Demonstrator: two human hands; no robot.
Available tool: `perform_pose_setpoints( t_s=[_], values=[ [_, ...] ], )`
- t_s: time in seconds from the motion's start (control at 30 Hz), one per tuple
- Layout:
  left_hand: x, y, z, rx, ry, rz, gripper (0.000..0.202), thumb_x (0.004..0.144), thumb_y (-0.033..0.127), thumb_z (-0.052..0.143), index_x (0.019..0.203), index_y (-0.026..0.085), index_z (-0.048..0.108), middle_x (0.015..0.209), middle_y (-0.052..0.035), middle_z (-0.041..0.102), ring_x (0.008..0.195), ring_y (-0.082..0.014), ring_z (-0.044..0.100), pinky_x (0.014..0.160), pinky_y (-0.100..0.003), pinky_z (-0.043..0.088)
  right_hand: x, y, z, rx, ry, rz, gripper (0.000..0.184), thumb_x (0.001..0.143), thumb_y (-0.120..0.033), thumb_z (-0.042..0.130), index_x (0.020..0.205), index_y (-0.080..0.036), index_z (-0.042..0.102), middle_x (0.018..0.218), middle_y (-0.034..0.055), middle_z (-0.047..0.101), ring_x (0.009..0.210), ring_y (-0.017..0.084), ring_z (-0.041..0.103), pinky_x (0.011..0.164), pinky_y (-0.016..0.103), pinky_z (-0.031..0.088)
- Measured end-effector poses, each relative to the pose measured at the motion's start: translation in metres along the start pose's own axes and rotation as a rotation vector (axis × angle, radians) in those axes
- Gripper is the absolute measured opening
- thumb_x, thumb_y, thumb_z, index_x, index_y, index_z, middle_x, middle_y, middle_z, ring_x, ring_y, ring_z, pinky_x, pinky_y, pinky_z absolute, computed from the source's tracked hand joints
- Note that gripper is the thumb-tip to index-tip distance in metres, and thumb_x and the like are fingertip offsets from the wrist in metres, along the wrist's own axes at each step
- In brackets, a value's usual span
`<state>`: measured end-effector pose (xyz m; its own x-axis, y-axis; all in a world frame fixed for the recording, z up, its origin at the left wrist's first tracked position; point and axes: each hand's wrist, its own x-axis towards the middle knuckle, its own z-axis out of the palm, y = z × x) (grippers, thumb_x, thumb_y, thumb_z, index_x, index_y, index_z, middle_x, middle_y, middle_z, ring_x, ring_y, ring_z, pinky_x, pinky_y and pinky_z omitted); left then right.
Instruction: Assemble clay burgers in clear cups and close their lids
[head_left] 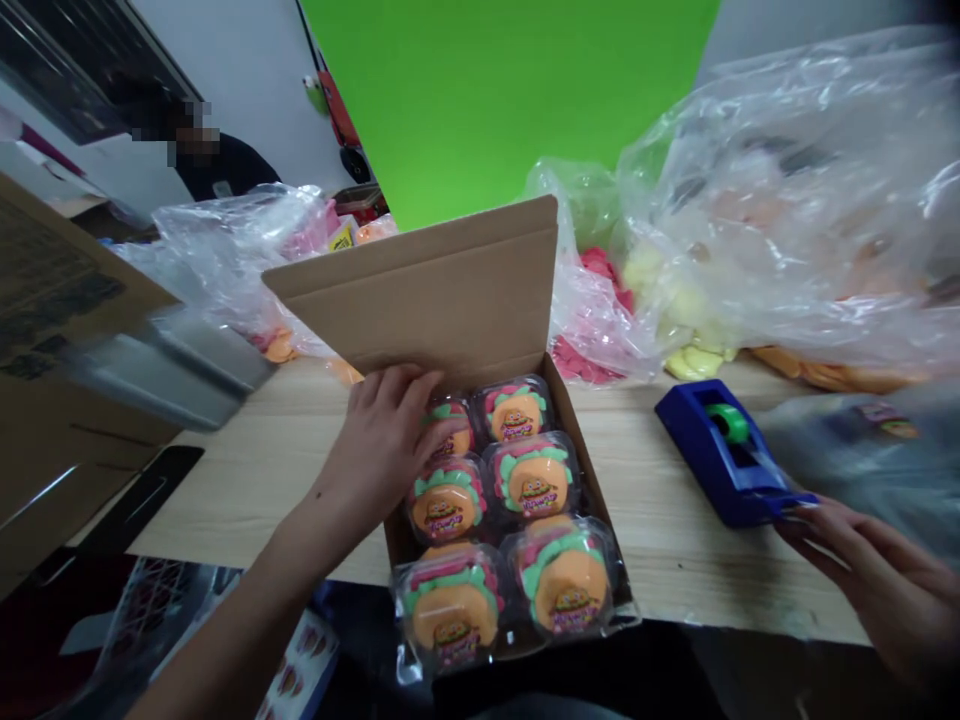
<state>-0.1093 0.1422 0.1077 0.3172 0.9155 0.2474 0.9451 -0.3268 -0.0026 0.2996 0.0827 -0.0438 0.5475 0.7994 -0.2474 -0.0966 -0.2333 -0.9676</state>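
Note:
An open cardboard box (450,290) stands on the wooden table, its far flap upright. Inside lie several clear plastic packs of burger-shaped gummies (534,480) in two rows. My left hand (382,440) rests on the box's left wall, fingers spread over the far-left pack (452,432). My right hand (870,565) reaches along the table edge, fingers stretched out, fingertips touching the near end of a blue tape dispenser (724,450) with a green roll.
Large clear plastic bags (795,200) of red, yellow and orange candy pieces fill the far right. Another bag (225,250) lies far left, beside a brown carton (52,330). A person in dark clothes sits at the back left. A green screen stands behind.

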Motion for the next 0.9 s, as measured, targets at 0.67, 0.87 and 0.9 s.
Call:
perform_pose_setpoints(
  t_s=[0.67,0.87,0.9],
  values=[
    [0.022,0.046,-0.026,-1.581,-0.397,-0.510,0.030,0.076,0.044,0.060,0.086,0.017,0.053,0.079,0.0008,0.056,0.070,-0.0108,0.053,0.063,-0.023,0.044,-0.006,-0.004,0.000,0.081,-0.095,0.021,0.024,0.060,-0.036,0.076,0.079,-0.022,0.070,0.082,-0.0049,0.071,0.076,0.010,0.066,0.072,0.010,0.055],
    [0.022,0.051,-0.029,-1.617,-0.404,-0.530,0.028,0.075,0.043,0.060,0.084,0.017,0.056,0.079,-0.0010,0.059,0.069,-0.0136,0.056,0.062,-0.026,0.046,-0.012,-0.008,0.006,0.114,-0.082,-0.012,0.019,0.060,-0.033,0.076,0.074,-0.022,0.070,0.087,-0.0034,0.069,0.080,0.012,0.063,0.074,0.012,0.055],
    [0.022,0.051,-0.030,-1.649,-0.410,-0.540,0.027,0.076,0.043,0.060,0.083,0.017,0.055,0.079,-0.0015,0.059,0.069,-0.0144,0.057,0.062,-0.026,0.047,-0.014,-0.008,0.006,0.113,-0.079,-0.018,0.018,0.059,-0.033,0.076,0.071,-0.022,0.070,0.090,-0.0032,0.068,0.081,0.012,0.063,0.075,0.012,0.055]
  ],
)
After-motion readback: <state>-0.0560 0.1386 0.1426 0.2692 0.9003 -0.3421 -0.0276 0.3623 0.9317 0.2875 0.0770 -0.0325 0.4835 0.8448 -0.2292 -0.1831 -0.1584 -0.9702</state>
